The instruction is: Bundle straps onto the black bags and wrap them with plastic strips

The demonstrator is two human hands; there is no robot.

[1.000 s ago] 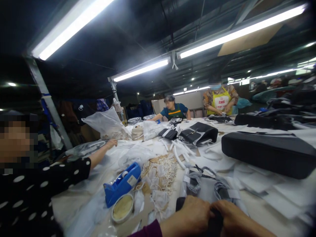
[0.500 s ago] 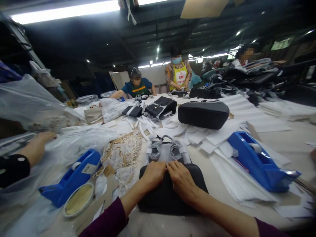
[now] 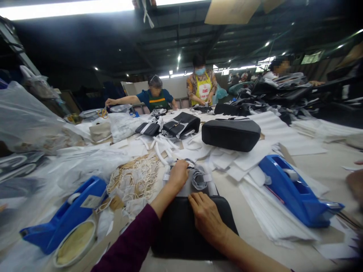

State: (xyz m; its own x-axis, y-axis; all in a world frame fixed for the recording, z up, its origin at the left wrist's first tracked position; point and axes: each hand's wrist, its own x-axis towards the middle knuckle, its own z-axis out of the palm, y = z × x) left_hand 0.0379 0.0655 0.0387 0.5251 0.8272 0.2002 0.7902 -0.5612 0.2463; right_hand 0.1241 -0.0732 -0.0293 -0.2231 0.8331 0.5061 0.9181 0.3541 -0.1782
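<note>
Bright overhead fluorescent tubes [image 3: 68,5] — edges warped.

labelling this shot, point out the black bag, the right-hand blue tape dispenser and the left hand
black bag [image 3: 184,236], head view, on its dark side panel
blue tape dispenser [image 3: 295,196], head view, on its blue body
left hand [image 3: 177,175], head view, on the back of the hand

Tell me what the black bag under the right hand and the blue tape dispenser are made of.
The black bag looks like matte synthetic leather, from its even surface, though real leather is possible. The blue tape dispenser looks like glossy moulded plastic, from its rounded one-piece body.
</note>
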